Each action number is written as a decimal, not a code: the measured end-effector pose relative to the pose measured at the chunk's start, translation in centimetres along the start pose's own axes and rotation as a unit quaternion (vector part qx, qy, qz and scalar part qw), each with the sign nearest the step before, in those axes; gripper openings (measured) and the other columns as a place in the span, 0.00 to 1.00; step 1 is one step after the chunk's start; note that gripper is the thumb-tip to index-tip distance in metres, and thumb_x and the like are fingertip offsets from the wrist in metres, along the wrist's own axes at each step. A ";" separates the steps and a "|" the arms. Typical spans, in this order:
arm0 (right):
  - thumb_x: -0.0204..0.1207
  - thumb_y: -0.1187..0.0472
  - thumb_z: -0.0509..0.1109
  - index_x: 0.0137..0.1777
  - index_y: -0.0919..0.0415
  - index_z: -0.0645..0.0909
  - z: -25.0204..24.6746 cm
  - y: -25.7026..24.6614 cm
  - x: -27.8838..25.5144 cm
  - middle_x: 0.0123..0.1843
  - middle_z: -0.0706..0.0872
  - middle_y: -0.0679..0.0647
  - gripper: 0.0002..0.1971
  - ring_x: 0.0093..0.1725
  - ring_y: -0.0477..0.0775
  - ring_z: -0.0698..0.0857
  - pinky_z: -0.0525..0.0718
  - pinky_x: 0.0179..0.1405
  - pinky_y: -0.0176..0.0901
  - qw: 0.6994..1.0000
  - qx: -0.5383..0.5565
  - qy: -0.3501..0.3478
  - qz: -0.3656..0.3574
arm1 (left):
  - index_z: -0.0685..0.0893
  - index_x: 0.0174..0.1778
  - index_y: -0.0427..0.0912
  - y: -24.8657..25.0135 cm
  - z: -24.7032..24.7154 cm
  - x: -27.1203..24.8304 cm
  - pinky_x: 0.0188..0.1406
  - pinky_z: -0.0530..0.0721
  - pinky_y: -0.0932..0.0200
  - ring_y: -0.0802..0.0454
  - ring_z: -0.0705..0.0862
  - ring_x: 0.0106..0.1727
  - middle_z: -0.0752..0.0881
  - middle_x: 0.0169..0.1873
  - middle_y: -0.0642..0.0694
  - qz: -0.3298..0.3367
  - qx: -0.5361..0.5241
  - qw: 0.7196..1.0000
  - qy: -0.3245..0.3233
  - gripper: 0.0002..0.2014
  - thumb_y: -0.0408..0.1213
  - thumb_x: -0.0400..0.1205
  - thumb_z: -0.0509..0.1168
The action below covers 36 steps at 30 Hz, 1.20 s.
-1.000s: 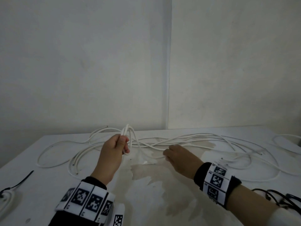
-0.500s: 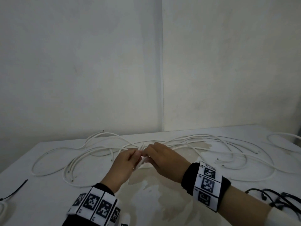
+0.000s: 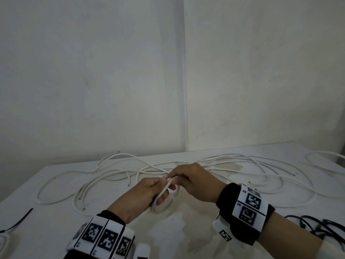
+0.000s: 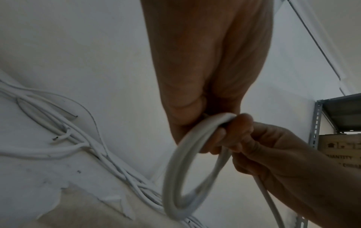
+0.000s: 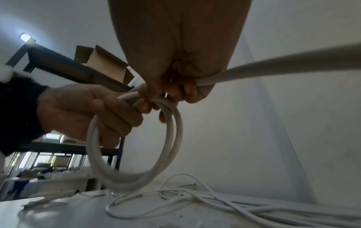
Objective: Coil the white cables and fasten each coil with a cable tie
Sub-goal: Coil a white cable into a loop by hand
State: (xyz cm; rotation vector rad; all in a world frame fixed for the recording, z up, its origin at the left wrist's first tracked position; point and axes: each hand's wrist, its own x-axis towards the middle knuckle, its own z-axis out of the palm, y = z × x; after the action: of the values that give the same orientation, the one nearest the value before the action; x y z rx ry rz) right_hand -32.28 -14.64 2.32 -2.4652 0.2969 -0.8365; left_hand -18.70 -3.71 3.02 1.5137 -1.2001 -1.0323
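A small coil of white cable point(image 3: 162, 206) hangs between my two hands just above the table. My left hand point(image 3: 164, 191) grips the coil's top with curled fingers; the loop point(image 4: 175, 162) dangles below the left hand point(image 4: 207, 138). My right hand point(image 3: 177, 181) pinches the same cable at the top of the coil point(image 5: 126, 179). From the right hand point(image 5: 175, 94) a free length of cable point(image 5: 293, 63) runs off to the right. Several loose white cables point(image 3: 233, 161) lie spread across the table behind.
The white table point(image 3: 56, 230) has a stained patch in front of me. A black cable tie point(image 3: 20, 220) lies at the left edge beside a finished white coil point(image 3: 3, 242). More black ties point(image 3: 317, 227) lie at the right. Walls meet behind the table.
My left hand came down from holding a raised loop, and my right hand left the table to join it. Both hands drew nearer to me and now hold a small coil.
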 end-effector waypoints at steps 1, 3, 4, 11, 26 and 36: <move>0.77 0.67 0.66 0.48 0.70 0.86 0.0 -0.1 0.0 0.40 0.89 0.63 0.08 0.38 0.48 0.80 0.71 0.37 0.24 1.000 -0.004 -0.013 0.011 | 0.85 0.42 0.38 0.0 0.1 -0.1 0.28 0.73 0.70 0.61 0.72 0.23 0.77 0.21 0.55 -0.007 -0.005 1.000 -0.002 0.19 0.43 0.86 0.52; 0.77 0.67 0.66 0.45 0.69 0.86 0.0 -0.2 0.1 0.37 0.88 0.60 0.07 0.33 0.39 0.78 0.71 0.35 0.21 0.999 -0.013 -0.024 0.016 | 0.85 0.42 0.37 0.1 0.4 -0.3 0.27 0.72 0.70 0.61 0.70 0.22 0.75 0.20 0.55 -0.015 -0.016 1.000 0.009 0.20 0.42 0.86 0.51; 0.77 0.67 0.66 0.44 0.69 0.86 0.0 -0.3 0.2 0.37 0.88 0.59 0.08 0.31 0.35 0.78 0.70 0.35 0.20 0.999 -0.014 -0.025 0.019 | 0.85 0.41 0.38 0.2 0.6 -0.3 0.26 0.70 0.70 0.61 0.69 0.21 0.73 0.20 0.55 -0.016 -0.014 1.000 0.023 0.20 0.41 0.87 0.51; 0.79 0.63 0.66 0.44 0.67 0.86 -1.0 -1.2 0.3 0.39 0.88 0.57 0.09 0.35 0.49 0.81 0.74 0.37 0.29 0.996 -0.001 -0.036 0.087 | 0.79 0.32 0.45 0.5 2.0 -0.6 0.24 0.69 0.75 0.66 0.71 0.20 0.75 0.16 0.60 0.062 0.109 0.986 0.108 0.19 0.41 0.87 0.52; 0.71 0.69 0.73 0.53 0.65 0.86 -3.4 -2.2 -1.3 0.34 0.83 0.47 0.11 0.26 0.36 0.75 0.69 0.28 0.23 0.991 0.044 -0.060 0.115 | 0.77 0.32 0.38 0.8 2.7 -0.9 0.19 0.64 0.70 0.61 0.61 0.19 0.64 0.18 0.55 0.039 -0.092 0.994 0.042 0.20 0.42 0.86 0.51; 0.71 0.72 0.66 0.54 0.60 0.86 -4.4 -2.4 -1.2 0.32 0.79 0.39 0.14 0.29 0.31 0.77 0.70 0.30 0.23 0.991 -0.046 -0.092 0.086 | 0.78 0.37 0.39 1.1 2.4 -1.4 0.28 0.72 0.69 0.59 0.72 0.22 0.70 0.21 0.54 0.039 -0.021 0.999 -0.004 0.18 0.41 0.87 0.49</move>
State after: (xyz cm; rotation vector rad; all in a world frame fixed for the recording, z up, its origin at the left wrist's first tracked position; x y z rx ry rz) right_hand -35.85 -13.91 5.93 -2.5373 0.4820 -0.5312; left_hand -21.42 -2.85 3.61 1.4209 -1.2259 -1.0067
